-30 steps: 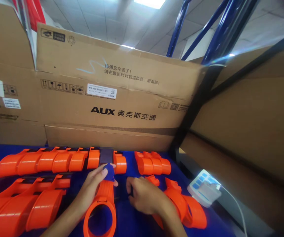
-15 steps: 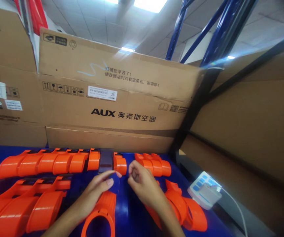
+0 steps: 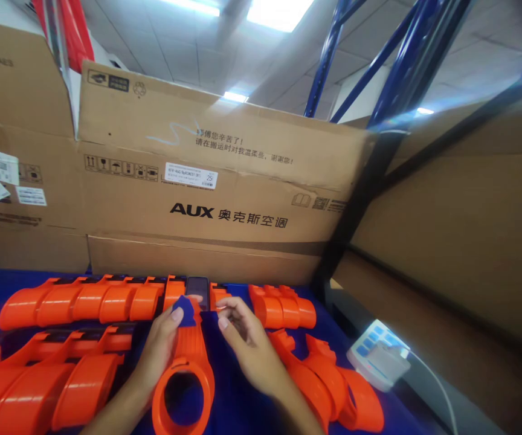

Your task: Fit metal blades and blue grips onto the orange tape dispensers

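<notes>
In the head view, my left hand (image 3: 159, 338) grips an orange plastic part with a large ring (image 3: 193, 353) at its lower end. My left thumb presses on a blue piece (image 3: 185, 312) at the part's upper end. To the right of that part, my right hand (image 3: 245, 341) is raised with curved fingers, thumb and forefinger apart, and nothing visible between them. Beyond both hands lies a dark rectangular object (image 3: 198, 290), like a phone, between orange parts.
Rows of similar orange parts (image 3: 86, 300) lie on the blue surface (image 3: 236, 399), left and right. A white power strip (image 3: 379, 356) with a plugged-in cable sits at right. Cardboard panels (image 3: 243, 187) stand behind, beside a dark blue rack post (image 3: 360, 199).
The orange part has been raised and tilted up in my left hand, showing more of its ring. My right hand has shifted slightly left and its fingers have uncurled.
</notes>
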A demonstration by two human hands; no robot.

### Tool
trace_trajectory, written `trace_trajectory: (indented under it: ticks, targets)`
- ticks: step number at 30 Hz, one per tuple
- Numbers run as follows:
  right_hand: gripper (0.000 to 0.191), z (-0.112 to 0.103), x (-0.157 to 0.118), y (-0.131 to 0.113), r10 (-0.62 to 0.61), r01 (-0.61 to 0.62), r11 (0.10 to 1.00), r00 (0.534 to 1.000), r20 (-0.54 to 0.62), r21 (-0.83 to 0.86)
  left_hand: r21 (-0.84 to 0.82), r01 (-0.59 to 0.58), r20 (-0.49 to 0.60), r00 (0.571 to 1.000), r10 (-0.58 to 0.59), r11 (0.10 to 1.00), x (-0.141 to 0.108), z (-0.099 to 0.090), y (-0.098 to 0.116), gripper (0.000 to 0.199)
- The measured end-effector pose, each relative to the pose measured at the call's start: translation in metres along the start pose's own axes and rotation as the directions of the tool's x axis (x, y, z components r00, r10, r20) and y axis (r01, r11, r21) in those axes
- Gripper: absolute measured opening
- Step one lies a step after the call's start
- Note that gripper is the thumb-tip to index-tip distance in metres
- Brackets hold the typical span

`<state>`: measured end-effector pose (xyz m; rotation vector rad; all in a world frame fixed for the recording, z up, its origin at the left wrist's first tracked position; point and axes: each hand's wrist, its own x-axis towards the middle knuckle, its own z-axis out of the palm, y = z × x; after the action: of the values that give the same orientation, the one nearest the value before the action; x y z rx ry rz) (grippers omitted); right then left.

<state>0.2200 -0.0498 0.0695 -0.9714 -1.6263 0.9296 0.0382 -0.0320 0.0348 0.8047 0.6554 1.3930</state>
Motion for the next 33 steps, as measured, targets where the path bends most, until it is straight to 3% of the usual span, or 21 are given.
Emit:
trace_trajectory:
  ticks: [3, 7, 14, 23, 33]
  targets:
    - [0.035, 0.001, -0.003, -0.006, 0.046, -0.046, 0.999, 0.996, 0.082, -0.007, -0.187, 0.113, 0.070, 0.992, -0.101, 0.976, -0.001, 0.002, 0.002, 0.057]
    - [0.038, 0.007, -0.005, -0.008, 0.042, -0.047, 0.998, 0.990, 0.132, 0.038, -0.237, 0.161, 0.086, 0.986, -0.145, 0.958, 0.001, 0.001, 0.003, 0.059]
    - [0.036, 0.011, 0.001, 0.002, -0.017, 0.013, 0.994, 0.999, 0.033, 0.108, -0.117, 0.026, 0.038, 0.999, -0.022, 0.993, -0.008, 0.007, 0.000, 0.063]
    - [0.037, -0.009, 0.003, -0.001, -0.216, 0.215, 0.975, 0.976, -0.018, -0.054, 0.048, -0.083, -0.013, 0.996, 0.083, 0.995, -0.007, 0.004, 0.000, 0.054]
    - [0.038, -0.004, 0.003, -0.001, -0.183, 0.182, 0.981, 0.983, -0.012, -0.071, 0.005, -0.140, 0.039, 0.989, 0.139, 0.990, -0.011, 0.004, 0.000, 0.052]
